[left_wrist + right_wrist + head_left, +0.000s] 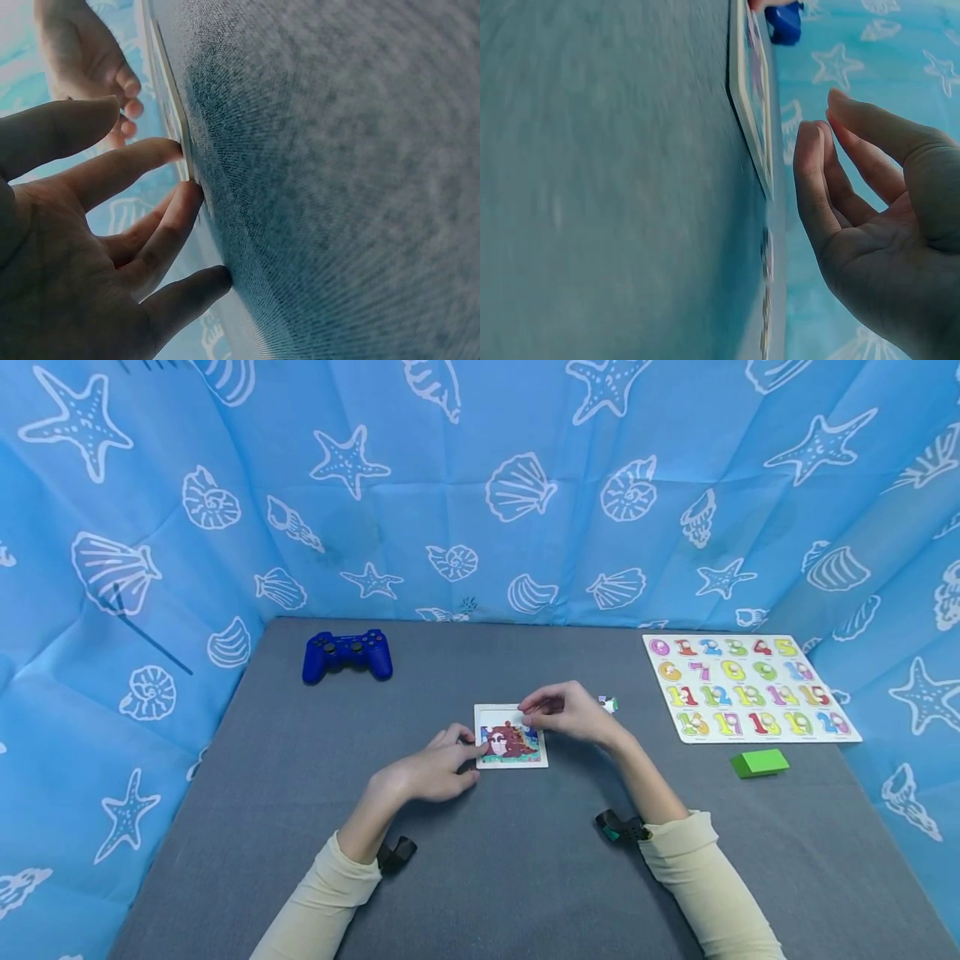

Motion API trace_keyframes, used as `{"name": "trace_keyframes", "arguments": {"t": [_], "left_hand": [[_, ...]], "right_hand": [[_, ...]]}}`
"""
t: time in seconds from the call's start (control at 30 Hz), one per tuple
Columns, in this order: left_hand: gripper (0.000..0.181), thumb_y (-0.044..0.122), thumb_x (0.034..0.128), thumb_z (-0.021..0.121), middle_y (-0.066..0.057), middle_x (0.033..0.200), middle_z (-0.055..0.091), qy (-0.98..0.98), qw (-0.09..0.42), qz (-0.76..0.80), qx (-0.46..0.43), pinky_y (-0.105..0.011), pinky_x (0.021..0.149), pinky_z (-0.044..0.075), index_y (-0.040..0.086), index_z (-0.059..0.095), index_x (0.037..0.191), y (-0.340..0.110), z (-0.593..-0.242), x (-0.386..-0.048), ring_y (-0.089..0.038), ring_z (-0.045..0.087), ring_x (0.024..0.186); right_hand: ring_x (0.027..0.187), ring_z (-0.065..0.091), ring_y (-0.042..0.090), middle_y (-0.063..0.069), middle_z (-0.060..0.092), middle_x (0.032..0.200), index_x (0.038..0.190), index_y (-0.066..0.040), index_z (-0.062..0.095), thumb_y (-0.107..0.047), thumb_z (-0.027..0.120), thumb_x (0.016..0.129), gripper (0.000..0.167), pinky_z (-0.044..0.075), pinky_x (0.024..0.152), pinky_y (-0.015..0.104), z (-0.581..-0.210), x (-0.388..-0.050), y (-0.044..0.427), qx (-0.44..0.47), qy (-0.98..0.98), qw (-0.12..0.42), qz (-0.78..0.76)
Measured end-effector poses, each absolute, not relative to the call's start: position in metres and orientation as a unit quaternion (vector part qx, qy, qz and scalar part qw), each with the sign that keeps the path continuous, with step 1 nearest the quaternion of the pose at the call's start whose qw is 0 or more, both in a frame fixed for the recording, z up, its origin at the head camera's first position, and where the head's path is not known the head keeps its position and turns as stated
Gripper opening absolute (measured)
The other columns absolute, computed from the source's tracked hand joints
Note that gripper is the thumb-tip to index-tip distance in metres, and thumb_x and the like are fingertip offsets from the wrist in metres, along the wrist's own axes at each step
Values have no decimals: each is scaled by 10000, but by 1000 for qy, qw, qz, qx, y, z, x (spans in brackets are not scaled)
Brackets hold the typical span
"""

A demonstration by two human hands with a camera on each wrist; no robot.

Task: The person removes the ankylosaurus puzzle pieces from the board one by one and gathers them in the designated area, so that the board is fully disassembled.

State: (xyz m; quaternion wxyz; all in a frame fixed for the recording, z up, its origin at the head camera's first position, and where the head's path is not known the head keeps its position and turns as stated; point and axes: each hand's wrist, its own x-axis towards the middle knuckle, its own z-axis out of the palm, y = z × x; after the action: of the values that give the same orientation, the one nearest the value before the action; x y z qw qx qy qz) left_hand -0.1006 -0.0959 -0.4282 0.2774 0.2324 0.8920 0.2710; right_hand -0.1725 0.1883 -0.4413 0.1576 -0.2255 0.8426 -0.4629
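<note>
A small square jigsaw puzzle (512, 761) with a pale frame lies on the table; its lower part shows a brown, hedgehog-like picture, while the upper part is white. My left hand (438, 768) rests at its left side, fingertips touching the frame's edge, as the left wrist view also shows. Over the puzzle's upper right corner hovers my right hand (573, 714), fingers bent. In the right wrist view a gap shows between thumb and fingertips, with nothing visible in it. Loose puzzle pieces (609, 703) lie just beyond the right hand, partly hidden by it.
A blue game controller (347, 656) lies at the back left. At the back right is a white number board (757, 739) with colourful numerals, and a green block (761, 763) sits in front of it. A blue shell-patterned curtain (450, 510) encloses the grey table (510, 877).
</note>
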Motion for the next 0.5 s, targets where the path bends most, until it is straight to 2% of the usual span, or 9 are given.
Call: {"name": "trace_keyframes", "arguments": {"t": [0.23, 0.5], "left_hand": [[582, 303, 1101, 596, -118, 1551, 425, 889, 251, 281, 262, -517, 1130, 465, 170, 467, 1653, -102, -457, -111, -268, 437, 1354], [589, 305, 1089, 606, -98, 1581, 407, 886, 250, 292, 258, -547, 1183, 427, 183, 470, 1649, -103, -471, -113, -274, 409, 1402]], "right_hand": [[937, 751, 261, 165, 818, 1114, 1189, -5, 798, -118, 773, 1004, 218, 559, 792, 236, -446, -171, 163, -261, 835, 179, -451], [891, 722, 180, 158, 818, 1103, 1190, -8, 800, -104, 760, 1006, 211, 553, 771, 240, -448, -173, 142, -264, 837, 200, -435]]}}
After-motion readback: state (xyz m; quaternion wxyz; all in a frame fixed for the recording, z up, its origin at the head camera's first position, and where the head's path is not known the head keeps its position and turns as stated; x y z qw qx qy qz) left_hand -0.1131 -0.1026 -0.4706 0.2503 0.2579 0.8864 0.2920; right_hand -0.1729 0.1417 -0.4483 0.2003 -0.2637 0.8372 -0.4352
